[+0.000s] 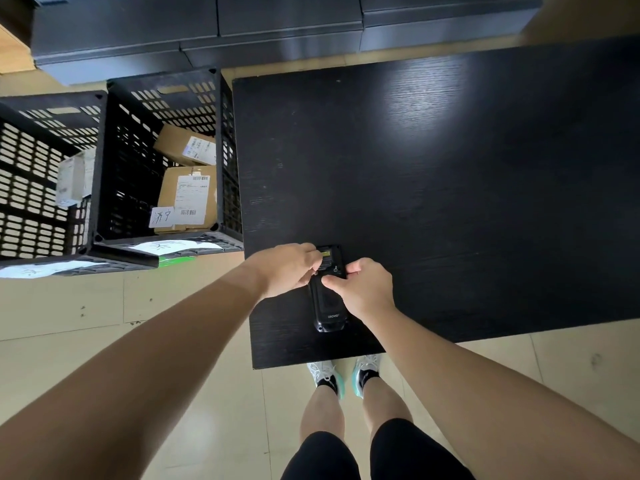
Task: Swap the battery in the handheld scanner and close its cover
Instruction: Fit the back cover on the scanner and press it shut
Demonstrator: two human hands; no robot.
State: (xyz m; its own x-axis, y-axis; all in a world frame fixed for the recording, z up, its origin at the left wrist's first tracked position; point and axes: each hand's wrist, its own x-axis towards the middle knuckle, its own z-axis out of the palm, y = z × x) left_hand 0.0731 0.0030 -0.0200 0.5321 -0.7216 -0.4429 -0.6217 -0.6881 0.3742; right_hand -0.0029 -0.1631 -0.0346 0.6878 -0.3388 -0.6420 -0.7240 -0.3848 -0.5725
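A black handheld scanner [328,306] lies back-side up near the front left corner of the black table [450,188], its brand name showing on the near end. My left hand [289,270] holds the scanner's left side, fingertips at the far end by a small yellow-marked part. My right hand [363,289] grips the right side, thumb and fingers pinching the middle of the back. Whether the back cover is on or lifted is hidden by my fingers. No loose battery shows.
Two black plastic crates [114,161] stand on the floor left of the table, holding cardboard parcels [187,199] with labels. Dark cabinets [242,29] run along the far side. My legs and shoes [343,375] are at the table's front edge.
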